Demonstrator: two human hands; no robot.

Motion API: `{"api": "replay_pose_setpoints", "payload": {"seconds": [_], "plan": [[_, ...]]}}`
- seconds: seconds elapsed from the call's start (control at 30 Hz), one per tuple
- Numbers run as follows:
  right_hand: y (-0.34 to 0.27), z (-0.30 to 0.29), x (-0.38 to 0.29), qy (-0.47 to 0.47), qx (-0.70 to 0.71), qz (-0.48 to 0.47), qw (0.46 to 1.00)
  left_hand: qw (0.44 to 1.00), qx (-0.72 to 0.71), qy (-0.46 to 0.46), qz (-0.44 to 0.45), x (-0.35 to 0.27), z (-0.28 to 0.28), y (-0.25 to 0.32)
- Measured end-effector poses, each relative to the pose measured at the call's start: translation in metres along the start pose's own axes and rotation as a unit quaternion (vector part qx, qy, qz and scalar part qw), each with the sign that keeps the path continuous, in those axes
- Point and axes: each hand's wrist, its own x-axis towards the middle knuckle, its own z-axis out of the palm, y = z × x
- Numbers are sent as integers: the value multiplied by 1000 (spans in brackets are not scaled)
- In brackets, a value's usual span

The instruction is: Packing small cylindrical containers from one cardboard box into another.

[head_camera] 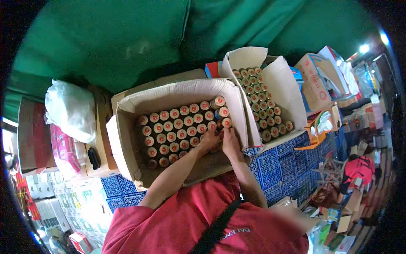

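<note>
An open cardboard box [177, 90] lies before me, with rows of upright cylindrical containers [181, 134] inside. Their round gold-coloured tops carry red centres. Down in the right part of the box, my right hand [231, 143] has its fingers against the near side of a container [226, 123] at the end of a row. Close beside it, my left hand [209, 139] reaches down among the neighbouring containers, its fingertips partly hidden. Whether the left fingers grip anything is not visible. Two more containers [221, 108] in the right-hand column show some of their sides.
A second open carton [282, 92] of similar containers adjoins on the right. Beyond it are a printed carton [312, 81] and an orange plastic stool [314, 135]. To the left lies a white plastic bag [70, 109]. Green fabric [104, 41] hangs behind; blue plastic grating [269, 168] lies below.
</note>
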Motion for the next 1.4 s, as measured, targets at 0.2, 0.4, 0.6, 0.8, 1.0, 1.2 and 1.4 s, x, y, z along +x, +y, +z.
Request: {"api": "replay_pose_setpoints", "payload": {"seconds": [0.2,0.4,0.6,0.8,1.0,1.2,1.4], "plan": [[-2,4,2,-13,39,-103,994,991,-129,-11,-37,4,-12,-35],[-56,-60,-7,-20,206,-115,971,980,145,121,64,-20,-44,-24],[-53,-91,-2,36,44,-98,994,986,148,33,64,-97,-145,174],[-62,-181,13,81,150,-134,976,958,56,197,202,-120,-160,252],[-33,-246,38,129,169,-133,968,926,12,184,329,-76,-133,287],[37,-240,71,67,118,-79,988,925,155,106,331,-6,-70,270],[83,-198,82,-130,29,15,991,885,298,113,339,19,-39,250]]}}
